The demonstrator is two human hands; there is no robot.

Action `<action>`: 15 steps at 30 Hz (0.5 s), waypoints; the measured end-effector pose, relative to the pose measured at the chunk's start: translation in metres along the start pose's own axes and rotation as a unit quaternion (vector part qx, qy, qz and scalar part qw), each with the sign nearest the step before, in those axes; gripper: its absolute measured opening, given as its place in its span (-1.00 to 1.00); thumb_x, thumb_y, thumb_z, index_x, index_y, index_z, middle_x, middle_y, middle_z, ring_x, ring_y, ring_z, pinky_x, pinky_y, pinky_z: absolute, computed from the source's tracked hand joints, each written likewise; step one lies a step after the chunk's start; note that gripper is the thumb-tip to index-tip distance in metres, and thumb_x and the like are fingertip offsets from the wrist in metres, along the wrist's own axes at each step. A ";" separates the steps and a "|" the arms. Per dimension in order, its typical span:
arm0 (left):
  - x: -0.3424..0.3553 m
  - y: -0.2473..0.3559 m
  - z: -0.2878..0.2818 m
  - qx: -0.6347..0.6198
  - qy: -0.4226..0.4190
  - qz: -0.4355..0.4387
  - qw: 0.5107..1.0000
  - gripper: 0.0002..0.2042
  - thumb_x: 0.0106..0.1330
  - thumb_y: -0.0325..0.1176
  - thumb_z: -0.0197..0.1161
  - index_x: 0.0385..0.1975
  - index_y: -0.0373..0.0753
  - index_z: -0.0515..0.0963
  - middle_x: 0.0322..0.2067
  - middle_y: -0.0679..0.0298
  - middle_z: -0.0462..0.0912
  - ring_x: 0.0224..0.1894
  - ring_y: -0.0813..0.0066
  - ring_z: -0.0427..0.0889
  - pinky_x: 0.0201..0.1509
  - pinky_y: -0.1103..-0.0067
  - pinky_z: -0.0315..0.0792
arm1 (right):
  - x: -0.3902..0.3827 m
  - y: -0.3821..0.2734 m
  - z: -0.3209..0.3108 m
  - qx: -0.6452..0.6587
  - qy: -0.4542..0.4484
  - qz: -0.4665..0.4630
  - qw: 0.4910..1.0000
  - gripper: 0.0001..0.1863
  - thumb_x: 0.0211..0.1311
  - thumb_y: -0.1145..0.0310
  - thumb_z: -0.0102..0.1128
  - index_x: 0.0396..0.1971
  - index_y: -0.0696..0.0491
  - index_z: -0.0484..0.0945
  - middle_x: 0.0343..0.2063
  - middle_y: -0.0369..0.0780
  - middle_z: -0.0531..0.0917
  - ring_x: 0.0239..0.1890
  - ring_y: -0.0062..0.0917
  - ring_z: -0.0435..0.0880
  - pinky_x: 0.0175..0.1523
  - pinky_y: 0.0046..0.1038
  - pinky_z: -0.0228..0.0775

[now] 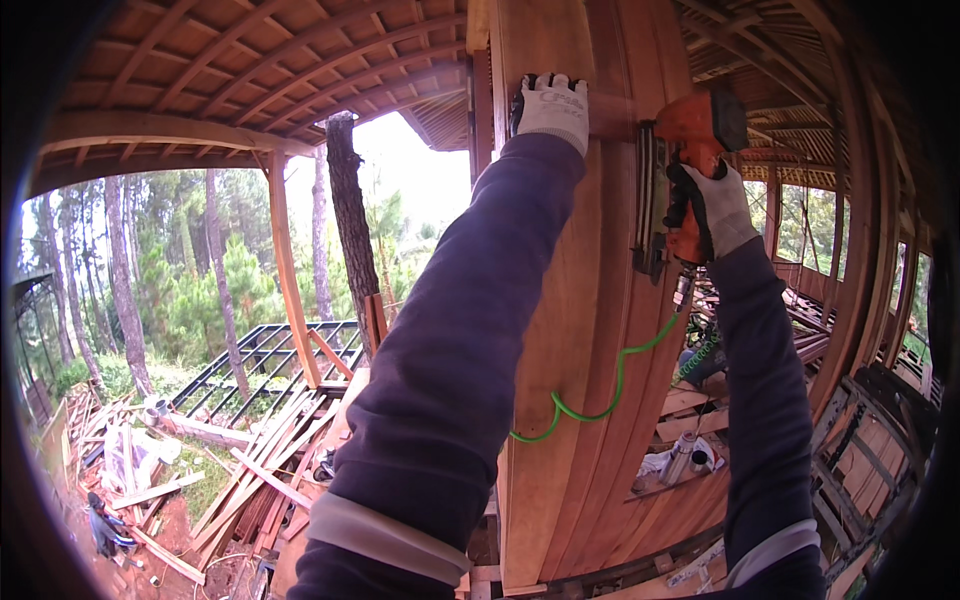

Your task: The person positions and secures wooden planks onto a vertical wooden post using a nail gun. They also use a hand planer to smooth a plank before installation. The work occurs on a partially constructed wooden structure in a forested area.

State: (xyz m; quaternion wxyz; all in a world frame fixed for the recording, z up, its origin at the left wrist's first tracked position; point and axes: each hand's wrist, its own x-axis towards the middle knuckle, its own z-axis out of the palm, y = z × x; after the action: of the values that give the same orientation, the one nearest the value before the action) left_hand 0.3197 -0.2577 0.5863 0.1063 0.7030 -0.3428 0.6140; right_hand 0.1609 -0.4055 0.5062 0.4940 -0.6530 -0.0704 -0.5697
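In front of me stands a tall panel of reddish-brown wooden boards [565, 350]. My left hand [554, 110], in a white and dark work glove, rests high on it near the left edge. Its fingers point upward and lie against the wood. My right hand [728, 208], gloved the same way, is wrapped round the grip of an orange nail gun [692, 122]. The gun's dark magazine is upright, next to the boards; whether its nose touches the wood cannot be told. A green air hose [622, 378] runs from the metal coupling below the grip, across the panel.
Loose planks [250, 470] lie heaped at the lower left, beside a black metal frame [290, 350]. A wooden post [288, 270] and a bark-covered trunk [352, 220] stand left. Metal flasks [680, 455] sit at the panel's lower right. A wooden frame [865, 440] leans at far right.
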 end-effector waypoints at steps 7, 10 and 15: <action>-0.003 -0.002 -0.002 0.020 0.007 0.005 1.000 -0.31 0.14 -0.09 0.38 0.30 -0.05 0.32 0.24 0.22 0.40 0.35 0.25 0.31 0.42 0.22 0.12 | 0.004 0.004 -0.008 0.004 -0.005 -0.019 1.000 -0.82 0.20 0.45 0.30 -0.27 0.19 0.53 -0.54 -0.21 0.61 -0.60 -0.49 0.60 -0.63 -0.36 0.52; -0.002 -0.001 -0.002 0.010 0.022 0.005 1.000 -0.31 0.13 -0.10 0.39 0.30 -0.05 0.32 0.23 0.23 0.41 0.35 0.25 0.31 0.43 0.22 0.11 | 0.010 0.008 -0.008 -0.086 0.035 -0.034 0.995 -0.81 0.17 0.44 0.33 -0.29 0.20 0.53 -0.56 -0.21 0.61 -0.61 -0.49 0.59 -0.63 -0.33 0.50; 0.000 0.001 0.000 0.009 0.032 0.006 0.999 -0.39 0.20 -0.17 0.29 0.29 -0.09 0.33 0.21 0.17 0.42 0.34 0.20 0.32 0.43 0.22 0.11 | 0.006 0.010 -0.006 0.020 -0.010 -0.008 1.000 -0.81 0.16 0.43 0.34 -0.30 0.19 0.55 -0.57 -0.20 0.61 -0.65 -0.47 0.57 -0.63 -0.33 0.48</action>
State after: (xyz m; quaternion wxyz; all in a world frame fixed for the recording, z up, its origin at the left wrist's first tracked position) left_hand 0.3186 -0.2585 0.5857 0.1070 0.6816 -0.3376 0.6403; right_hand 0.1660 -0.4175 0.5043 0.5015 -0.6480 -0.0918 -0.5659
